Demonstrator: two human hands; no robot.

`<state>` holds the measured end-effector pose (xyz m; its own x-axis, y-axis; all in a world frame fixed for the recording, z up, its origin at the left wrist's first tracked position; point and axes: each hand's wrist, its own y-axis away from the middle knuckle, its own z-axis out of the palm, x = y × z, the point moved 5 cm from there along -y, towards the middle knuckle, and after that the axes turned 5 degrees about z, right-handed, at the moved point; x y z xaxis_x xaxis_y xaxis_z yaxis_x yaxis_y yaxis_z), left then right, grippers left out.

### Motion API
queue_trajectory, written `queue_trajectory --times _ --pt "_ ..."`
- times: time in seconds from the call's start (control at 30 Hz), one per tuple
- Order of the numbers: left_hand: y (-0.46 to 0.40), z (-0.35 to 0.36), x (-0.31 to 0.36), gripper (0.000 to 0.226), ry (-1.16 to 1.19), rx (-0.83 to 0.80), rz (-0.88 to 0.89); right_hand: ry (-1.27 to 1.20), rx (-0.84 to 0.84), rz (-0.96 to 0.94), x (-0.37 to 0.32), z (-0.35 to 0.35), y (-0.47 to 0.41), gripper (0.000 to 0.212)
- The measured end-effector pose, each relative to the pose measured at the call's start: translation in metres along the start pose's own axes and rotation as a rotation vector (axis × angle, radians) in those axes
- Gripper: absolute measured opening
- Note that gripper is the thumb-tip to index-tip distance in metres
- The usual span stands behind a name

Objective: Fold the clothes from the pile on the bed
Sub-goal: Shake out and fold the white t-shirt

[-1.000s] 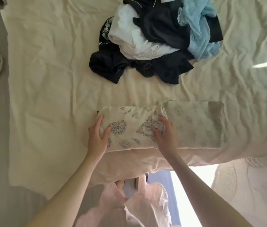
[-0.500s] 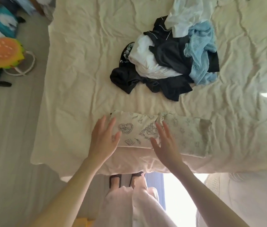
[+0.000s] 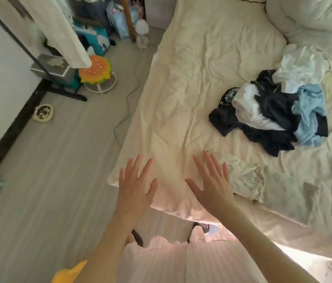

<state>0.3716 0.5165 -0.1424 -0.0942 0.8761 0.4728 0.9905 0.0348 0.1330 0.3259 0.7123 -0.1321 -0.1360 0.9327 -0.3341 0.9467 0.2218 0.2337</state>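
While both hands hovered:
Left hand point(image 3: 135, 186): fingers spread, holding nothing.
Right hand point(image 3: 212, 183): fingers spread, empty, just beside folded printed garment point(image 3: 248, 178) at 3 o'clock.
Pile point(image 3: 271, 115): on bed point(image 3: 191, 78), 1 o'clock.
Advice: lift one garment only, spread flat.

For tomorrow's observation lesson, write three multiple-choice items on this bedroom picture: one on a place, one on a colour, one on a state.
1. Where does the pile of clothes lie?
A. on the floor
B. on the bed
C. on a chair

2. What colour is the garment at the pile's right edge?
A. red
B. green
C. light blue

3. How are the two hands?
A. open, fingers spread
B. clenched in fists
C. gripping a hanger

Key: 1 B, the pile rests on the cream sheet. 2 C, the light blue garment lies there. 3 A, the left hand and right hand show straight, spread fingers holding nothing.
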Motion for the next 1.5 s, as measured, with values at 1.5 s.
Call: queue_trajectory --times 1.5 --pt "-0.529 -0.225 -0.190 0.057 -0.157 -0.383 0.871 -0.217 0.442 0.751 -0.253 -0.030 -0.410 0.066"
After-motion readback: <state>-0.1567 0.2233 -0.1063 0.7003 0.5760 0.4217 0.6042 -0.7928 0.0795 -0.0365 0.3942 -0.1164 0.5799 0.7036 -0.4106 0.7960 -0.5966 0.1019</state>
